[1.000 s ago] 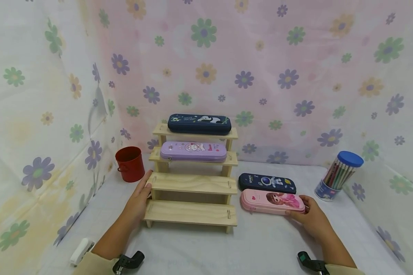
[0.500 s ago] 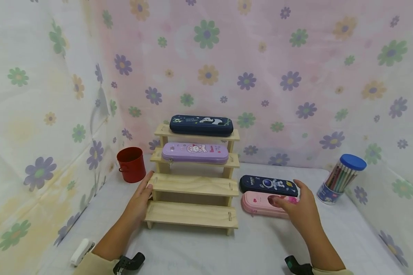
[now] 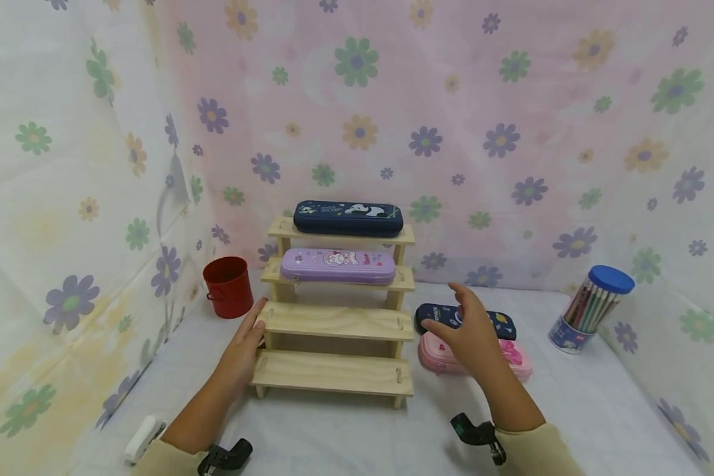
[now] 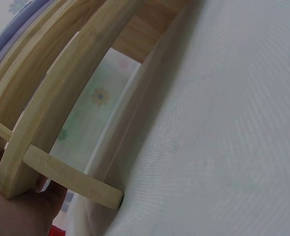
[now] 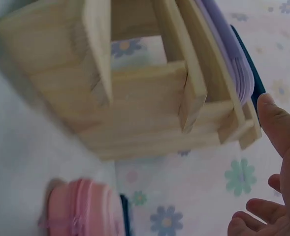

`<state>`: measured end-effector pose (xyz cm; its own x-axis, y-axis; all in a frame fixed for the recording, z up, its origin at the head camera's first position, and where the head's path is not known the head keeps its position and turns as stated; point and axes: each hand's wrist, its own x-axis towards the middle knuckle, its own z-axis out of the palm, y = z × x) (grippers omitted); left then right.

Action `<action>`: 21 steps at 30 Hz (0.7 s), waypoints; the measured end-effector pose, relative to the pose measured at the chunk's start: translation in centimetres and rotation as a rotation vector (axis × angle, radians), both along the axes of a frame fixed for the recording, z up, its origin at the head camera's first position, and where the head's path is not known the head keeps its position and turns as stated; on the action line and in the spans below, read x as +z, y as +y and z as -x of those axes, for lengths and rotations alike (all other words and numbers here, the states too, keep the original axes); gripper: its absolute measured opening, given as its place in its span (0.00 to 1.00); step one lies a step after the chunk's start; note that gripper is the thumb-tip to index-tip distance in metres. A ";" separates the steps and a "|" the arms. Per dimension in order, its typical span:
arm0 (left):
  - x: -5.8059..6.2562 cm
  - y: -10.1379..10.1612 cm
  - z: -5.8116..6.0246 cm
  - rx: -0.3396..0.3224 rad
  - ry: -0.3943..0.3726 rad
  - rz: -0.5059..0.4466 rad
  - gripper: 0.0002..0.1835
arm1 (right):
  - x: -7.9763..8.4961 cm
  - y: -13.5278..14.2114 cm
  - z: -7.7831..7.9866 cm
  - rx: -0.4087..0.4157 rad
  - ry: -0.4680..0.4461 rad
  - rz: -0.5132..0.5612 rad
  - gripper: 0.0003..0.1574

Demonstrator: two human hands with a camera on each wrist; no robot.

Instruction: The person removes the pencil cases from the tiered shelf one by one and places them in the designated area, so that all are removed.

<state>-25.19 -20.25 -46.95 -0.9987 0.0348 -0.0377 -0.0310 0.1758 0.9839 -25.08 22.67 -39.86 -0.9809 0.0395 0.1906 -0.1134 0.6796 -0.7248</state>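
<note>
A wooden stepped display rack (image 3: 333,320) stands in the middle of the table. My left hand (image 3: 240,347) holds its left end at the second step from the bottom; in the left wrist view a board end sits against the hand (image 4: 24,209). On the top step lies a dark blue panda pencil case (image 3: 348,219), with a purple pencil case (image 3: 337,266) one step below. My right hand (image 3: 473,337), thumb and fingers spread and holding nothing, hovers above a navy space-print pencil case (image 3: 502,324) and a pink pencil case (image 3: 437,354), partly hiding both.
A red metal bucket (image 3: 229,289) stands left of the rack. At the right is a tub of pencils (image 3: 589,311) with a blue lid. A white stapler-like object (image 3: 143,438) lies near the left forearm. Flowered cloth walls (image 3: 363,99) enclose the table.
My right hand has let go of the pink pencil case, lifted, and moved left toward the rack. The pink case stays on the table. My left hand has not moved from the rack.
</note>
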 end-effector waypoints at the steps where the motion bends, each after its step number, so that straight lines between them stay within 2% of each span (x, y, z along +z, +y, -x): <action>1: 0.0 0.0 0.0 0.004 -0.002 0.004 0.28 | 0.3 -0.5 0.2 0.013 0.013 0.005 0.65; 9: 0.1 0.0 -0.1 -0.006 0.002 0.014 0.29 | 1.7 -3.6 1.2 0.103 0.074 0.045 0.61; 15: 0.1 -0.4 -0.4 -0.013 0.009 0.021 0.29 | 2.5 -5.6 1.9 0.088 0.077 0.018 0.60; 21: -0.1 -0.2 0.0 -0.010 0.003 0.015 0.28 | 3.7 -7.6 3.2 0.073 0.137 0.013 0.58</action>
